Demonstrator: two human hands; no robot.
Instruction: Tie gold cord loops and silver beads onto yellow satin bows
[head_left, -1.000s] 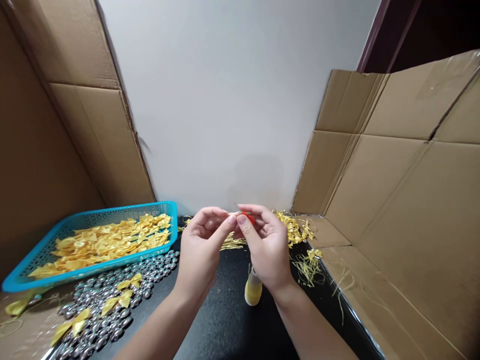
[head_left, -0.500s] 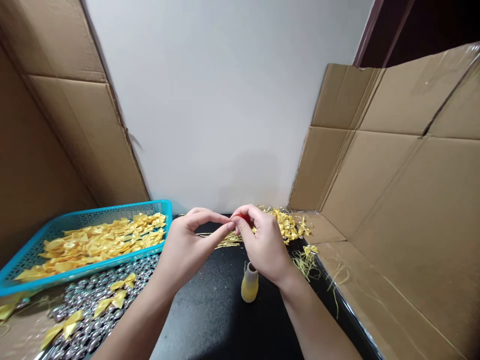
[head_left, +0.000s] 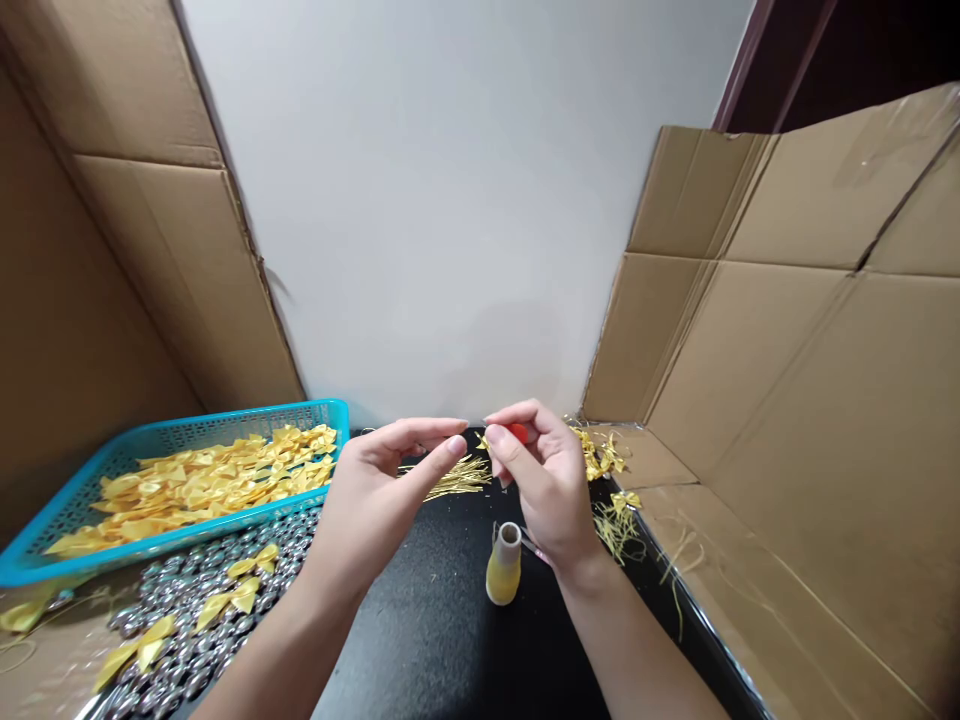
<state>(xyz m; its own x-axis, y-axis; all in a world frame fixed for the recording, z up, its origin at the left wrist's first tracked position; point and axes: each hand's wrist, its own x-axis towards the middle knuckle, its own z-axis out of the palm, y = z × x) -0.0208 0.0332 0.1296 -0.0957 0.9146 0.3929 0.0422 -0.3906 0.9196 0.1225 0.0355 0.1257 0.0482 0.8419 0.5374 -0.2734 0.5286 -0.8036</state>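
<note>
My left hand (head_left: 394,480) is raised over the black table with thumb and index tips close together. Whatever lies between them is too small to make out. Facing it, my right hand (head_left: 547,480) has its fingers closed on a small red object (head_left: 518,432), mostly hidden by the thumb and fingers. A narrow gap separates the two sets of fingertips. Below them a cone-shaped spool of yellow thread (head_left: 503,575) stands upright on the table. Behind the hands lies a bundle of cut yellow strands (head_left: 459,478).
A blue basket (head_left: 341,430) of yellow ribbon bows stands at left. In front of it are many silvery beads (head_left: 202,640) with several bows on top. More yellow bows (head_left: 604,455) and loose threads (head_left: 619,530) lie at right. Cardboard walls (head_left: 825,380) flank both sides.
The fingertips, touching before, have come apart as my right hand moved slightly right. More of the red object shows. Part of a metal tool now shows beside the spool.
</note>
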